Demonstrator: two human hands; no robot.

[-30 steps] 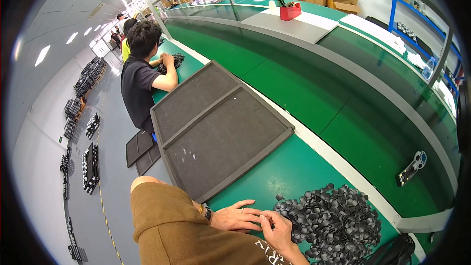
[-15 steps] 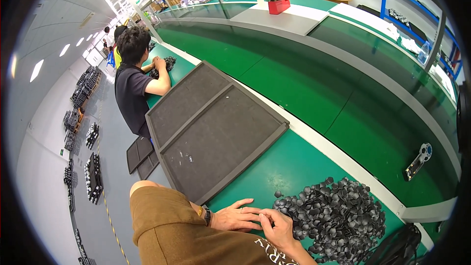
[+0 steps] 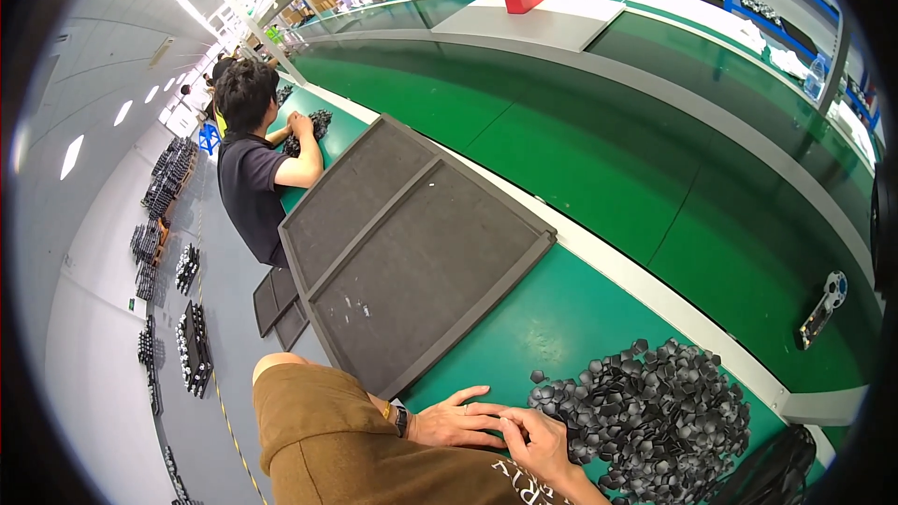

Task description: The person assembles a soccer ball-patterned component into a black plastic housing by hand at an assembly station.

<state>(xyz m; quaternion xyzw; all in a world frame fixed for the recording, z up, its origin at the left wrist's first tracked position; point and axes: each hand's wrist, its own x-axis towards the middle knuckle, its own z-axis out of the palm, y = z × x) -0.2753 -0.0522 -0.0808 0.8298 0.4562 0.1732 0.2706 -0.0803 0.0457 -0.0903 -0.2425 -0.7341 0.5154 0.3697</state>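
Note:
My left hand (image 3: 456, 425) reaches in from the left over the green table, its outer fingers stretched out. My right hand (image 3: 541, 442) meets it, with thumb and fingers pinched together at the left hand's fingertips. Whatever small thing they hold between them is hidden. Right beside my right hand lies a heap of small black five-sided pieces (image 3: 659, 416), with one loose piece (image 3: 537, 376) at its far left edge. Beyond my left hand a large dark flat tray (image 3: 421, 257), split by a crossbar, lies on the table with a few pale specks on it.
A green conveyor (image 3: 580, 178) runs behind the table's white edge, with a small elongated device (image 3: 823, 309) on it. A black bag-like bundle (image 3: 772, 468) lies right of the heap. Further left a co-worker (image 3: 257, 159) sits at another black pile (image 3: 309, 131). Stacked trays (image 3: 194, 346) stand on the floor.
The view has shifted slightly. Both hands stay joined at the fingertips beside the heap, with only small finger movement.

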